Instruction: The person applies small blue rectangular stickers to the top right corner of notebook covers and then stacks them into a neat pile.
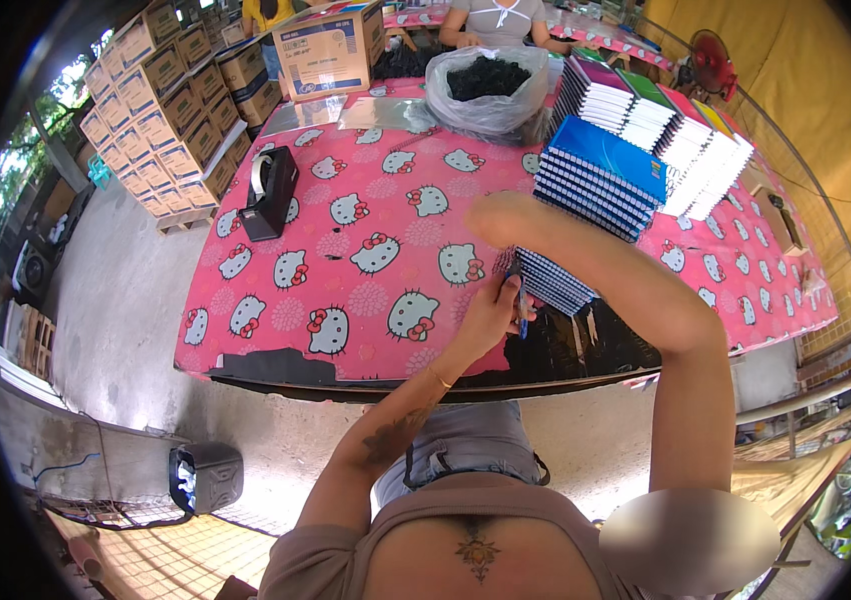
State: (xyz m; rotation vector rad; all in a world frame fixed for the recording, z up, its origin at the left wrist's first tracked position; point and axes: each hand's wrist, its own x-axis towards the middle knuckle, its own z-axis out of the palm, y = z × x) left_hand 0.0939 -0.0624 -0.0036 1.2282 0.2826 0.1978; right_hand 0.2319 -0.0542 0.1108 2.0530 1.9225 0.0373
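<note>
At the near middle of the pink table, my left hand (490, 308) is closed around a slim dark tool with blue parts (522, 318); its exact kind is hard to make out. The tool's upper end meets the coil-bound edge of a stack of spiral notebooks (557, 284). My right hand (495, 219) bends over this edge from above, its fingers hidden from view, and its forearm covers part of the stack. Just behind the forearm rises a pile of blue-covered spiral notebooks (605, 160).
A black tape dispenser (271, 195) stands on the left. Farther back are a cardboard box (330, 52), a clear bag of black coils (488, 78) and more notebooks (680, 135). Stacked cartons (160, 110) stand beyond the table; a person (493, 18) is across it.
</note>
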